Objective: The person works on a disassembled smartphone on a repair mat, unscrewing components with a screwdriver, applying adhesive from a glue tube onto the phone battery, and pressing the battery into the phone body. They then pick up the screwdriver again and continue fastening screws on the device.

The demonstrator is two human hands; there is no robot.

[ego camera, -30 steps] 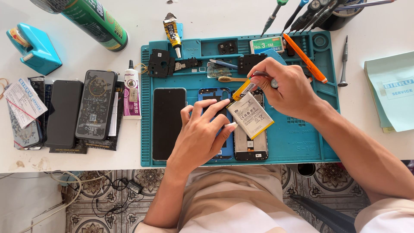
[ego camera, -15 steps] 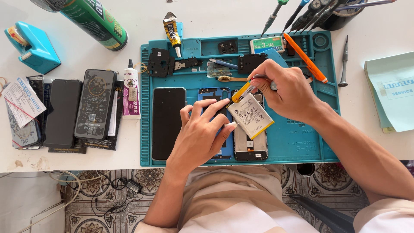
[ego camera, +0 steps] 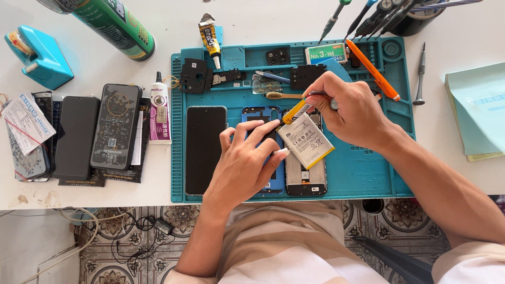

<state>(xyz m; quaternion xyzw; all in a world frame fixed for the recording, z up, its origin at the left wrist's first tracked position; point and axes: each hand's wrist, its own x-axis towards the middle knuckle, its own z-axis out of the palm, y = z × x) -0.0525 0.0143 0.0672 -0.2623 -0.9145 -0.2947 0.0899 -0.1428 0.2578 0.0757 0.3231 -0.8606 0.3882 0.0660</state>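
1. A flat white phone battery with a yellow end [ego camera: 306,140] is tilted up over an open phone body with its back off [ego camera: 305,176], which lies near the front edge of the teal rubber work mat [ego camera: 363,168].
2. The left hand [ego camera: 244,165] lies flat on the mat. Its thumb tip touches the battery's left edge, and its fingers rest on a blue phone frame [ego camera: 261,113] just beside the open phone. The fingers are spread and are not closed around anything.
3. The right hand [ego camera: 353,110] is pinched shut on a thin metal tool [ego camera: 320,94]. The tool's tip is by the yellow end of the battery, at its top corner. The battery sits just below and to the left of this hand.
4. A black phone with a dark screen [ego camera: 205,150] lies by the mat's left edge.
5. An orange pen-shaped tool [ego camera: 372,68] lies toward the mat's back right corner.
6. A small yellow and black glue tube [ego camera: 210,39] pokes over the mat's back edge.
7. On the white table [ego camera: 263,21], left of the mat, lie a white glue tube [ego camera: 159,108] and a green spray can [ego camera: 113,23].
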